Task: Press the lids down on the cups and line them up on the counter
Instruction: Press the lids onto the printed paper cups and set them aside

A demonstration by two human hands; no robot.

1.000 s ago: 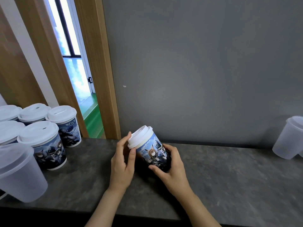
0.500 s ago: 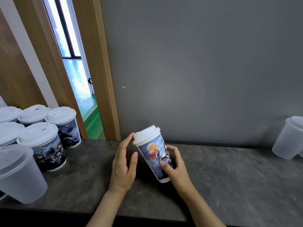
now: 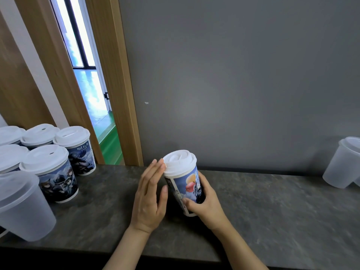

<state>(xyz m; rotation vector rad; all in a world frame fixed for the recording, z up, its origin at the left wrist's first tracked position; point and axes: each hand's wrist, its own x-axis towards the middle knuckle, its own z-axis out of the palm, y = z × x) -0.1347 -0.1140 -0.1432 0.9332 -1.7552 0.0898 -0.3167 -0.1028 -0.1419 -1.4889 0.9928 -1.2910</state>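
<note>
In front of me a plain grey wall [image 3: 243, 80] rises behind the dark, stone-patterned tabletop [image 3: 272, 207]. To my left a light wooden door frame [image 3: 120, 90] opens onto a room with a glossy green floor [image 3: 109, 141], where bright daylight pours through a dark-framed window [image 3: 76, 34].

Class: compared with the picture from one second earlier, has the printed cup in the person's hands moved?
Yes. The printed cup has swung from a steep leftward tilt to nearly upright above the counter, held in the right hand.

White characters on one lidded cup [image 3: 82, 152] are too blurred to read.
</note>
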